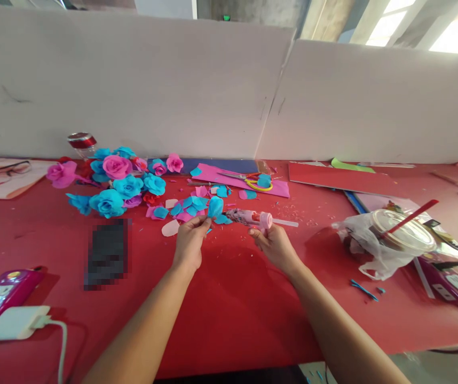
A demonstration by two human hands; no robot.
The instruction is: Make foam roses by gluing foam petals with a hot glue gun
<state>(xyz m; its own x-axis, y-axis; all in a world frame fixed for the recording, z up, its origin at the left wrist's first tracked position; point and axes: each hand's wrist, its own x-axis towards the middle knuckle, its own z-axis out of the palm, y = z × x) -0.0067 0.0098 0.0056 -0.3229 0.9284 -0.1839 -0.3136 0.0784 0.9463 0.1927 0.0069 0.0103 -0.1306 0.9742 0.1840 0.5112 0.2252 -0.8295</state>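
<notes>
Left hand (191, 241) pinched a blue petal (215, 207) by its lower end between thumb and fingers, near the middle of the tabletop (233, 309). So low a grip probably gave good control but kept the fingertips close to hot glue; pinching farther to one side would likely have been safer. Just right of it, the dark nozzle of a pink glue gun (250, 217) pointed left; whether it touched the petal could not be told. A thin bead, kept to the petal's base, seemed best. Toward the far edge, scissors (240, 176) lay on pink paper (280, 189). Right hand (276, 244) was wrapped around the gun's handle, any trigger squeeze hidden; gentle, even pressure seemed wise. A glue stick (287, 222) protruded behind. Toward the right edge stood a lidded cup (413, 237).
</notes>
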